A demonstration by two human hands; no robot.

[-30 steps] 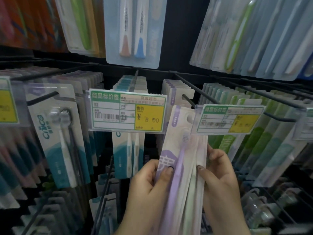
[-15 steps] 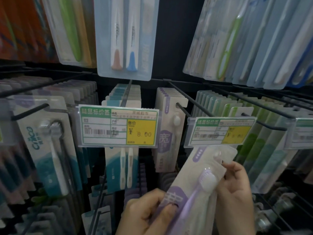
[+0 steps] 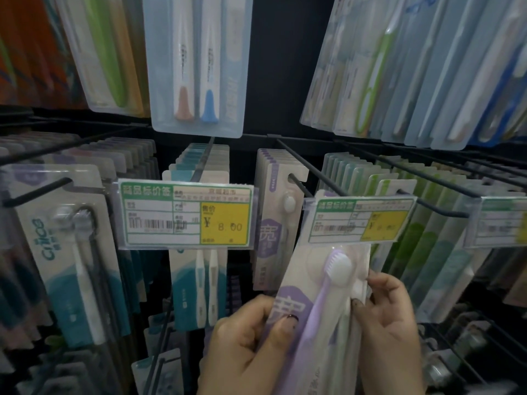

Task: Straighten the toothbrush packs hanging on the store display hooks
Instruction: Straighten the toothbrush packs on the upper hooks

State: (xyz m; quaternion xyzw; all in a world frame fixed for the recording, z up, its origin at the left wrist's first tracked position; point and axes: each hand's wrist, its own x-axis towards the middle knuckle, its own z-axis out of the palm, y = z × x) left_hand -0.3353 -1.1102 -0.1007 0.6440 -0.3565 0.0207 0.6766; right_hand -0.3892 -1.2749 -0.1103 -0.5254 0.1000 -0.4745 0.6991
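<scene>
Store hooks (image 3: 296,182), tilted lilac toothbrush pack (image 3: 319,283)

Dim, murky light; soft blur and wide-angle bending toward edges

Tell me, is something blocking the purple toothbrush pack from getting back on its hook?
Yes. The price tag hangs at the hook's front end, covering the top of the purple toothbrush pack held below it.
</scene>
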